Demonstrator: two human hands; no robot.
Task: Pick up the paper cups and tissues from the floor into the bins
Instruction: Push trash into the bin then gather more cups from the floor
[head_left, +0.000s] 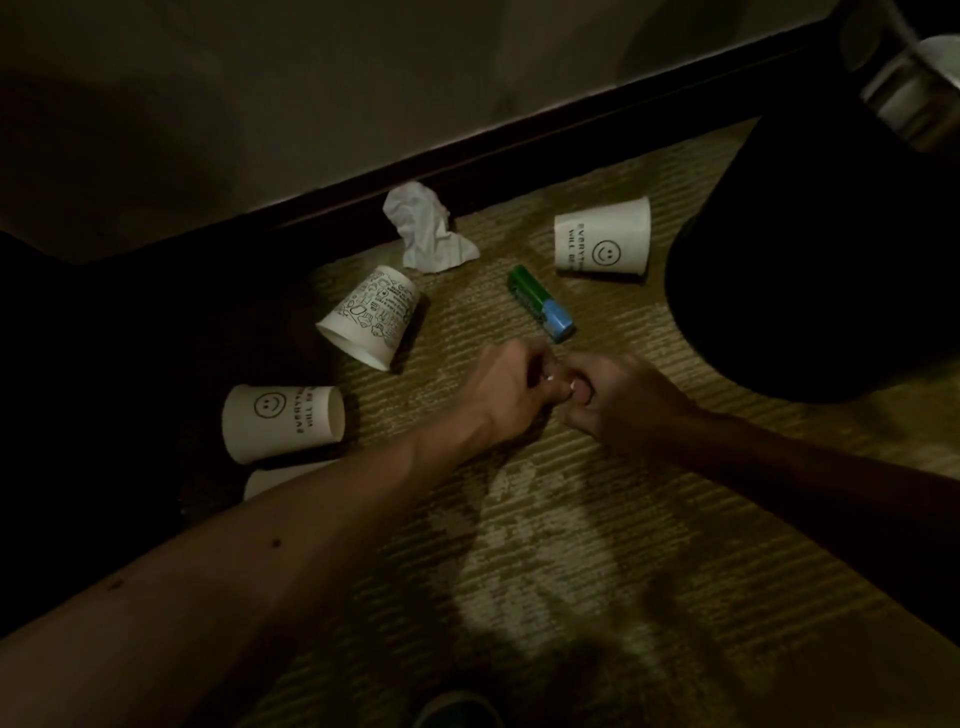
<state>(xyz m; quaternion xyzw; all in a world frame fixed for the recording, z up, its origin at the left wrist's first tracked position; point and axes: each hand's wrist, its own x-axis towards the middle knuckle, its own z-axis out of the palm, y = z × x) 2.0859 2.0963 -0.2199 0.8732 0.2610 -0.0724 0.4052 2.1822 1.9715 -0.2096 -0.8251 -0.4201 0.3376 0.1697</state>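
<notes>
- Litter lies on the floor near the wall. There is a doodle cup, a left cup and a right cup, all on their sides, and a crumpled tissue against the skirting.
- A fourth cup shows only as a white edge behind the left forearm.
- A green tube lies between the tissue and the hands. It is probably not part of the task.
- The black bin stands at the right, just beside the right cup.
- The left hand and right hand meet in the middle, with fingers curled and touching each other. I cannot tell if they pinch something small or are only clenched. Neither touches a cup or the tissue.
- The cups look light and thin, so a hard squeeze would likely dent them. A gentle hold around the wall, or a pinch at the stiffer rim, seems best.
- The tissue is soft and almost weightless, so any pinch on a fold should lift it.
</notes>
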